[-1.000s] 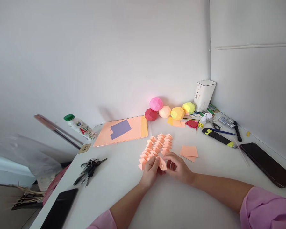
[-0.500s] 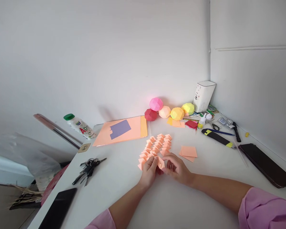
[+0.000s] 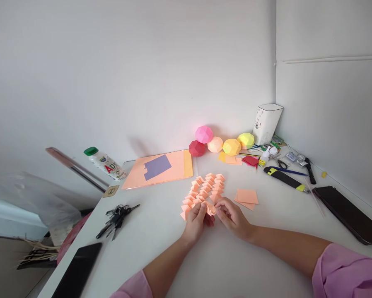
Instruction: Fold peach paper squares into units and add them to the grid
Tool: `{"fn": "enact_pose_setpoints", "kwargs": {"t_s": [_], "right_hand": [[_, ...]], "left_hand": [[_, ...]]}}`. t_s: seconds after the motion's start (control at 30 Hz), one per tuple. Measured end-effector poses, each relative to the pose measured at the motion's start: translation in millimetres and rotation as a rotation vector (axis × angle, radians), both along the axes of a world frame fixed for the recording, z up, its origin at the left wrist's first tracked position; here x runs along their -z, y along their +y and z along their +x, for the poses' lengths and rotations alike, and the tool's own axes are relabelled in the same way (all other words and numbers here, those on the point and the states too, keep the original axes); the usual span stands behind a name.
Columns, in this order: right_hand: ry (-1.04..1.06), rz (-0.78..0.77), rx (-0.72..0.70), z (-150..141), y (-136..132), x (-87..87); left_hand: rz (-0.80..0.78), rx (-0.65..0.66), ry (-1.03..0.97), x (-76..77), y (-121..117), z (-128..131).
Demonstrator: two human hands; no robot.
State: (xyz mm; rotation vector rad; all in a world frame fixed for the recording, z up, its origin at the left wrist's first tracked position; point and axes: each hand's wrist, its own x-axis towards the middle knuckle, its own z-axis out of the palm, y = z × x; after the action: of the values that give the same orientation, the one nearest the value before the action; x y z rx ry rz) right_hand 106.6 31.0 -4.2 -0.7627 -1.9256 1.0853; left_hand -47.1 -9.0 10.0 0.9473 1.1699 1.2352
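Observation:
Between the thumb and fingers of my left hand [image 3: 194, 221] is a small folded peach paper piece [image 3: 210, 208]. My right hand [image 3: 234, 217] is curled at the right edge of that paper, its thumb and fingertips closed on it; the exact contact is small. Just behind both hands stand rows of folded peach paper pieces [image 3: 202, 191], like small peaked units. To their right lie flat peach paper squares [image 3: 247, 197], slightly overlapping.
Faceted paper balls [image 3: 232, 147] line the wall. A utility knife [image 3: 285, 179], scissors [image 3: 281, 164], glue bottle [image 3: 263, 157] and black phone-like case [image 3: 349, 214] lie right. Left are keys [image 3: 117, 219], a tilted bottle [image 3: 107, 164], peach sheets [image 3: 136, 171] and a black flat device [image 3: 77, 269].
The right fingers have shifted slightly along the edge of the folded paper, whose visible shape has turned a little. The left hand keeps its grip. The whole view has moved slightly.

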Motion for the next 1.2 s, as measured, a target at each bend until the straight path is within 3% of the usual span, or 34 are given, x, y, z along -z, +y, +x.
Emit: {"fn": "enact_pose_setpoints", "kwargs": {"t_s": [0.3,0.83,1.2], "right_hand": [[0.024,-0.059,-0.024,0,1,2.1],[0.037,-0.077,0.005,0,1,3.6],[0.113,-0.176,-0.071,-1,1,1.0]], "left_hand": [[0.008,0.016,0.04,8.5,0,-2],[0.007,0.014,0.091,7.8,-3,-2],[0.008,-0.037,0.1,9.4,0,0]]}}
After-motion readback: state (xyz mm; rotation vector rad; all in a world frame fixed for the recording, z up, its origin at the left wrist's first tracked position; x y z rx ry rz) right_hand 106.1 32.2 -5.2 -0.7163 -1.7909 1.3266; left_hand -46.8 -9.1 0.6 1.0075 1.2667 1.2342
